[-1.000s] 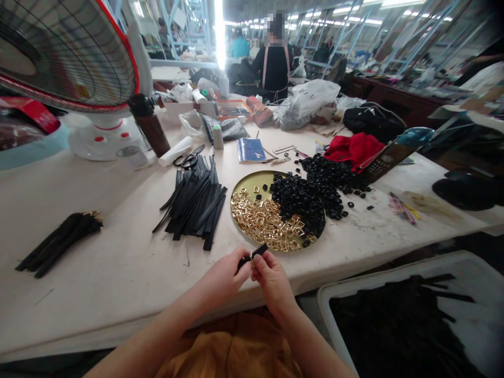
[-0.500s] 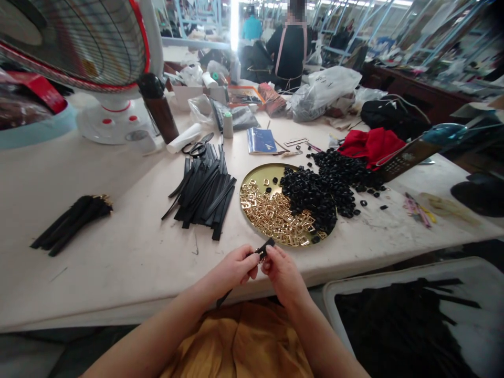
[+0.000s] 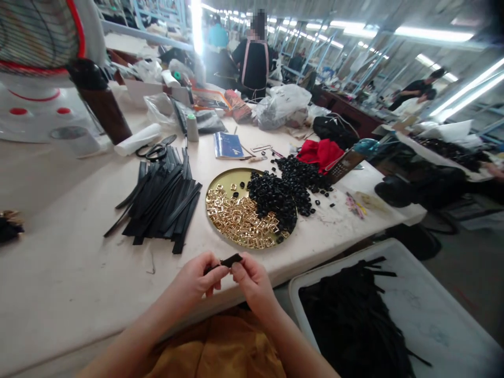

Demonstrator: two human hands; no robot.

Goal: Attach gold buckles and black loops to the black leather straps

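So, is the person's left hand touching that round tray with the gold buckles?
Apart. The head view shows a strip of pale tabletop between the left hand and the near rim of the round tray.

1 held strip [image 3: 231,259], 1 round tray [image 3: 225,178], 1 blue booklet [image 3: 228,145], 1 fan [image 3: 34,37], 1 white tub [image 3: 429,310].

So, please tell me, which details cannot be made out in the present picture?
Head view: part of the flat black strip, covered by the bare left hand and bare right hand.
Head view: the rest of the black bundle with gold-coloured tips, cut off by the left edge.
Head view: any writing on the blue rectangular booklet, too small to read.
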